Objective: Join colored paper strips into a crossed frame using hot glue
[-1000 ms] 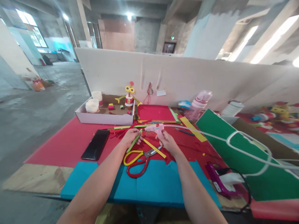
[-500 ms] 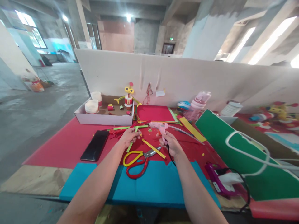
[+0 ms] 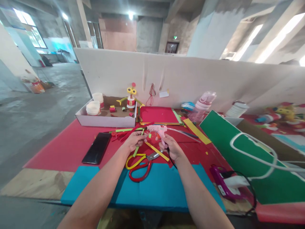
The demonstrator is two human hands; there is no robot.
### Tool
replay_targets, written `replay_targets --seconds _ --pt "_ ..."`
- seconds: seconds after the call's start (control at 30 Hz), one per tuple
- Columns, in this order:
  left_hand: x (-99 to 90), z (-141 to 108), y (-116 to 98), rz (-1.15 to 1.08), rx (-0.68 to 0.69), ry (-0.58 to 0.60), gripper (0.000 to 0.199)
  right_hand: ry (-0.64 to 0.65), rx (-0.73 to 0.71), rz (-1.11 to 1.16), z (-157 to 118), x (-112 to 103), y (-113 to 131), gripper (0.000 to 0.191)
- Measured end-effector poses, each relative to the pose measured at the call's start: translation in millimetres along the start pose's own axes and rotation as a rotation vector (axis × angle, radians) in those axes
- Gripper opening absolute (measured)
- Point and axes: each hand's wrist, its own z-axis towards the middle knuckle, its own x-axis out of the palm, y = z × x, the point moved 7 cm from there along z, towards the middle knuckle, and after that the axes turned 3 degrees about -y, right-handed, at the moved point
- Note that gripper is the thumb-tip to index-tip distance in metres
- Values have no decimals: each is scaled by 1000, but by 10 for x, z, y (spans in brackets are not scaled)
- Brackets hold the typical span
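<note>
My right hand (image 3: 172, 147) grips the handle of a pink glue gun (image 3: 157, 128), whose nozzle points left. Its black cord hangs below the hand. With fingers pinched, my left hand (image 3: 136, 140) holds a light green paper strip (image 3: 136, 150), which sticks out above and below the fingers near the nozzle. Scissors (image 3: 140, 173) with one yellow and one red handle lie just below both hands. A yellow paper strip (image 3: 157, 151) crosses over the scissor blades. Red strips (image 3: 126, 135) lie behind my left hand.
A black phone (image 3: 97, 148) lies at the left. Behind it, a white box (image 3: 106, 121) holds cups and a small figure (image 3: 131, 101). Red sheets (image 3: 157, 115) and a pink bottle (image 3: 203, 105) stand farther back. At the right are a green board (image 3: 257, 165) and a purple power strip (image 3: 224, 184).
My right hand and the glue gun have moved slightly left, bringing the nozzle closer to the green strip. My left hand has shifted a little to the right.
</note>
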Motion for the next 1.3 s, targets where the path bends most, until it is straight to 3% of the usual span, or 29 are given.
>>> replay_targets --seconds 0.3,0.63,1.0,1.13,1.3 --pt "75 -24 -17 -15 6 74 28 -11 19 8 -30 54 19 23" --pt "36 -23 -35 -21 21 31 27 -32 14 -50 -16 34 0 24" --pt "7 2 -1 -15 17 -28 29 35 11 -75 -45 110 13 21" --pt "-59 27 22 -8 0 -77 29 -78 -78 -137 -20 73 107 28" --pt "-152 54 2 -16 26 -153 26 -359 -178 -234 123 -198 173 33"
